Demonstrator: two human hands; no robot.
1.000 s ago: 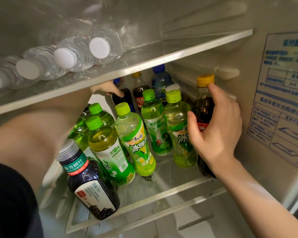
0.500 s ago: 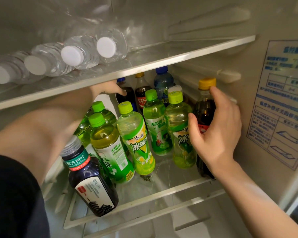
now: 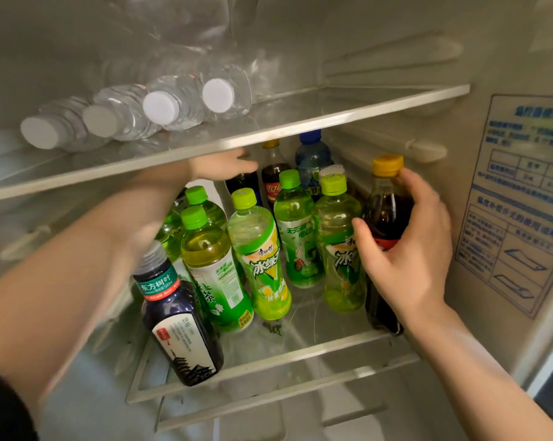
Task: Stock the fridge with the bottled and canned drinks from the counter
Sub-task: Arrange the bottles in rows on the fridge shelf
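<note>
Both of your hands are working inside the fridge, with the lower shelf [image 3: 269,364] filling up. Your right hand [image 3: 405,249] is gripping the cola bottle [image 3: 385,214] at the 3 o'clock edge of the standing cluster, thumb pressing its front and fingers curling round behind its shoulder. Over the last second that grip is barely shifting, and the bottle is keeping its spot just beside the iced-tea bottle [image 3: 339,243]. Its base appears to be sitting on the glass near the front rim, so this placement is looking all but finished, with only a release remaining. Your left hand [image 3: 219,168] is reaching under the upper shelf [image 3: 300,132] to 12 o'clock. It is now covering the top of the dark bottle [image 3: 245,184] in the back row, whose blue cap was showing half a second ago. Motion blur is making it impossible to tell whether those fingers are closing on it or merely touching. That suggests you are tidying the rear row while seating the front one. The cola bottle is standing upright, its long axis running 12 to 6 o'clock and its yellow cap [image 3: 388,165] pointing to 12. Four water bottles [image 3: 173,106] are lying on their sides above.
</note>
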